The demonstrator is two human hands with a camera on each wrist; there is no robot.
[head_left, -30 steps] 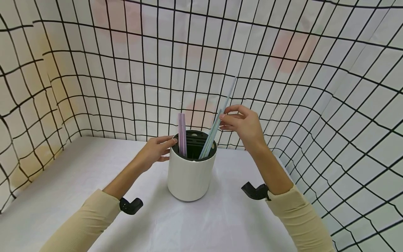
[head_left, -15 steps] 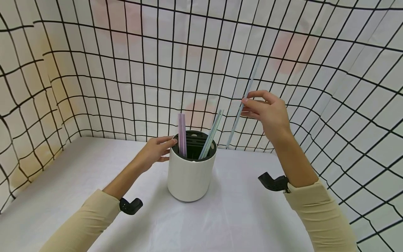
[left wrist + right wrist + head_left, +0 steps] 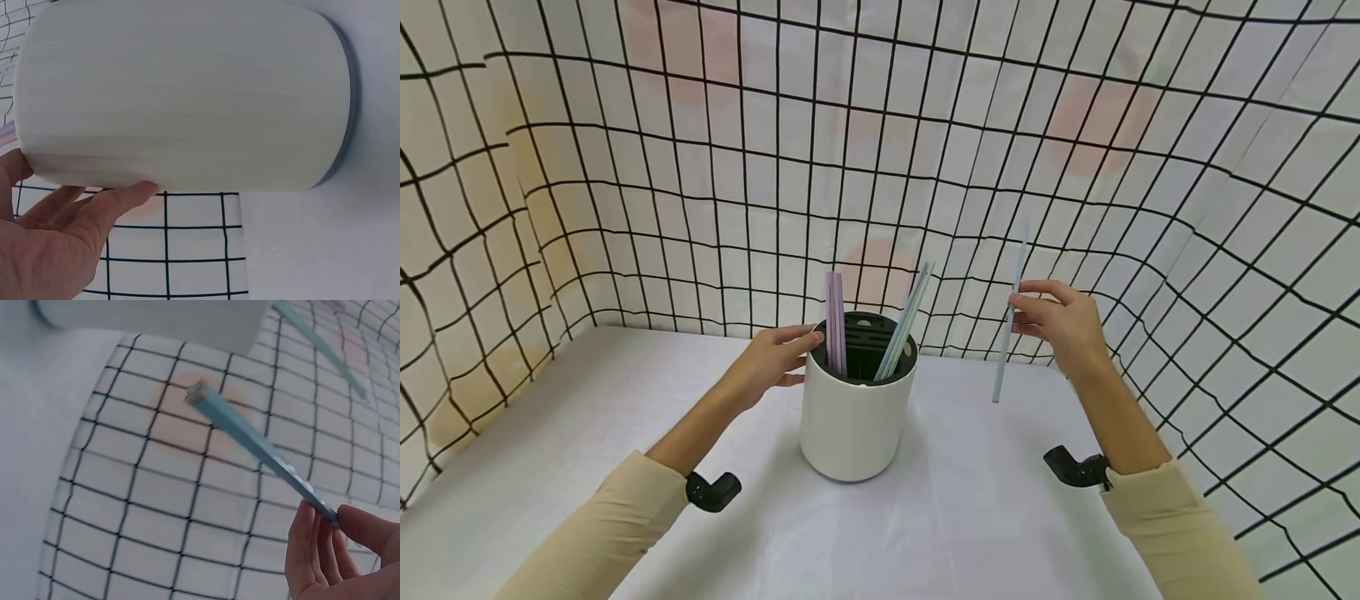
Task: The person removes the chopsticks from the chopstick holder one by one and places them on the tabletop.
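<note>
A white round holder (image 3: 853,417) with a black slotted top stands mid-table; purple sticks (image 3: 833,321) and pale blue sticks (image 3: 904,321) poke out of it. My left hand (image 3: 775,358) rests against the holder's left rim with straight fingers (image 3: 119,200) on its wall (image 3: 187,94). My right hand (image 3: 1060,325) is in the air to the right of the holder and pinches one light blue stick (image 3: 1009,321), nearly upright, clear of the holder. In the right wrist view the stick (image 3: 256,447) runs up-left from my fingertips (image 3: 325,531).
A white table (image 3: 625,433) is enclosed by cloth walls (image 3: 625,167) with a black grid, at the back, left and right. Black wrist mounts (image 3: 711,490) sit on both beige sleeves.
My right hand drew one blue stick out of the holder, carried it right, then lowered it to beside the holder. The left hand stayed on the rim.
</note>
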